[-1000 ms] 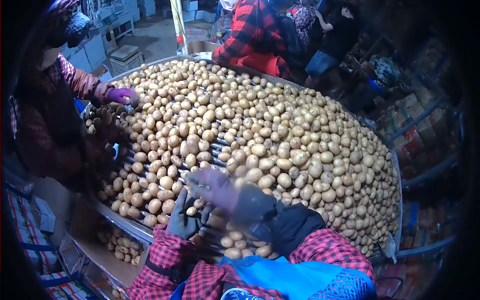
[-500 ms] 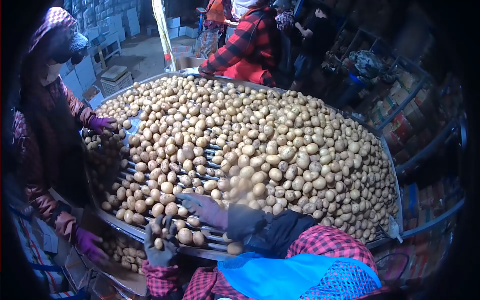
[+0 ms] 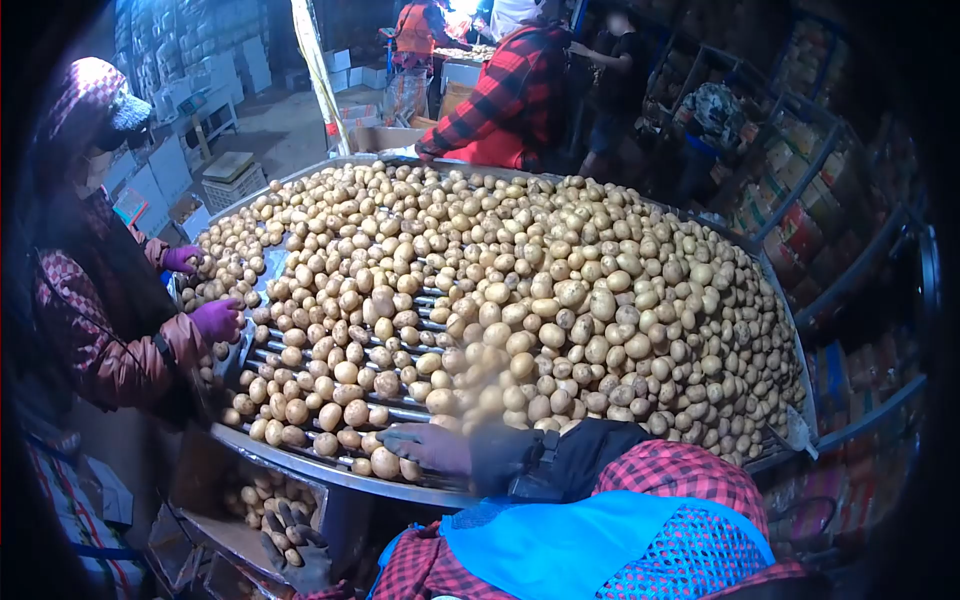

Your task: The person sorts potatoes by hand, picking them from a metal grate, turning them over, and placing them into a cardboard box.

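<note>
My left hand [image 3: 300, 545], in a dark glove, is low over a cardboard box [image 3: 320, 490], fingers spread, with small potatoes [image 3: 255, 493] between and beside them. My right hand [image 3: 428, 447], in a grey-purple glove, lies near the front edge of the sorting table [image 3: 350, 483]. Its fingers stretch left over the rollers and touch a potato [image 3: 385, 462]. A big heap of potatoes [image 3: 620, 310] covers much of the table, with bare metal rollers showing at the left and middle.
A co-worker's two purple-gloved hands [image 3: 217, 320] are among potatoes at the table's left side. Across the table stands a person in a red-black checked jacket [image 3: 510, 95]. A crate [image 3: 235, 182] stands at the back left, metal racks [image 3: 800, 180] at the right.
My left hand has gone down from the table edge to the box with its potatoes, and its fingers have spread. My right hand is nearer the front edge. The co-worker's lower hand has risen to the table.
</note>
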Motion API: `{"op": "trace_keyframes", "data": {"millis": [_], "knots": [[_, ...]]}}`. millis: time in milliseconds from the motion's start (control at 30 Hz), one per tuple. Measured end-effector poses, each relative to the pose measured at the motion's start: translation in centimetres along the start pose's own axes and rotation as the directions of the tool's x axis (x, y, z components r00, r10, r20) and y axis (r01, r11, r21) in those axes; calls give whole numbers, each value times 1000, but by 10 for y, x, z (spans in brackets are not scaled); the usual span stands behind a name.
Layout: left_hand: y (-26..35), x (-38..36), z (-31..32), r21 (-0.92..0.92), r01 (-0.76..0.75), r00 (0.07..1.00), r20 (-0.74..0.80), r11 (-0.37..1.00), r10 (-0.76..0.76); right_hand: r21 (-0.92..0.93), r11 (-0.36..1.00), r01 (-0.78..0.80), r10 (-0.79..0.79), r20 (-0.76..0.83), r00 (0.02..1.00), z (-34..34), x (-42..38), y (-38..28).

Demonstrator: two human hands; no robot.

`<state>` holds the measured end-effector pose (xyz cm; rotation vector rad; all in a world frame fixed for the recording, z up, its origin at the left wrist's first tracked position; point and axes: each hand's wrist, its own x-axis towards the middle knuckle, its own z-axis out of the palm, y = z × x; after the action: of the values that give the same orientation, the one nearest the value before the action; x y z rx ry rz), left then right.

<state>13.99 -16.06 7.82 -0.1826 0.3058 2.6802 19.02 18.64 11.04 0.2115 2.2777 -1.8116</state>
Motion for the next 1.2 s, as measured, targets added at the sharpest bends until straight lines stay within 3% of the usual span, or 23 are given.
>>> {"op": "trace_keyframes", "data": {"millis": [33, 67, 133, 167, 233, 267, 333, 433, 500, 567, 600, 733, 767, 800, 867, 900, 933, 967, 1000, 1033, 1067, 1100, 1200], "knots": [[-1, -6, 13, 18, -14, 995, -96, 1000, 15, -61, 998, 20, -21, -14, 1000, 5, 2, 8], [3, -7, 6, 5, 13, 997, -81, 1000, -12, -322, 876, 358, -383, -14, 924, 4, 10, 29], [6, -14, 0, 87, 20, 982, 187, 996, -36, -286, 927, 245, -249, 20, 968, 15, 5, 16], [0, -17, 20, -50, 93, 993, 80, 994, -89, -19, 975, -223, 224, 131, 966, 6, 0, -18], [-6, -27, 30, -25, 48, 996, -75, 999, -50, -183, 972, 147, -149, 3, 989, 15, -3, 9], [1, -27, 11, -23, 91, 996, 14, 996, -91, -172, 967, 187, -183, 35, 982, 15, -6, 13], [-2, -33, 18, -18, 85, 996, -16, 996, -85, -244, 952, 183, -156, 127, 980, 8, -10, 5], [-2, -38, 15, 6, 66, 998, -19, 998, -66, -315, 855, 413, -357, 221, 908, -6, -9, 22], [-12, -40, 34, -11, -48, 987, -155, 999, 46, -262, 942, 211, -159, 204, 966, -11, -6, 20], [-16, -39, 38, -27, -52, 990, -131, 998, 48, -304, 892, 335, -293, 176, 940, -12, 0, 32], [-20, -39, 41, -29, -39, 995, -91, 999, 37, -248, 945, 215, -170, 189, 967, -15, 1, 19], [-26, -43, 27, -131, -4, 996, -88, 991, -8, -67, 946, 317, -276, 346, 897, 0, 16, 37], [-20, -41, 2, -81, 18, 999, -47, 997, -22, -43, 951, 306, -272, 354, 895, -2, 20, 33], [-23, -33, -2, -172, 196, 969, 183, 966, -164, -25, 961, 274, -250, 340, 907, 0, 21, 29], [-16, -29, -12, -162, 170, 983, -37, 972, -179, 10, 985, 172, -169, 251, 953, 14, 18, 26], [13, 18, 7, -150, 799, 542, -240, 582, -806, 35, 992, 123, -127, 192, 973, 23, 17, 29], [39, 62, 23, -265, 958, -216, -426, -107, -879, 67, 995, 77, -85, 133, 988, 32, 15, 30], [25, 54, 19, -223, 968, -206, -433, -117, -877, 14, 993, 113, -114, 123, 986, 28, 9, 25], [22, 46, 20, -188, 982, -58, -456, 32, -888, -1, 998, 64, -63, 154, 986, 24, 11, 29], [17, 43, 24, -107, 954, 199, -470, 280, -860, -6, 1000, 9, -8, 189, 982, 21, 15, 33], [2, 31, 23, 38, 772, 589, -420, 635, -690, -12, 1000, 27, -25, 178, 984, 18, 13, 31], [-9, 25, 25, 118, 571, 791, -344, 813, -506, 37, 999, -31, 26, 132, 991, 15, 8, 28], [-21, 28, 28, 139, 448, 873, -282, 883, -398, 57, 998, 9, -10, 20, 1000, 6, 5, 39]]}}
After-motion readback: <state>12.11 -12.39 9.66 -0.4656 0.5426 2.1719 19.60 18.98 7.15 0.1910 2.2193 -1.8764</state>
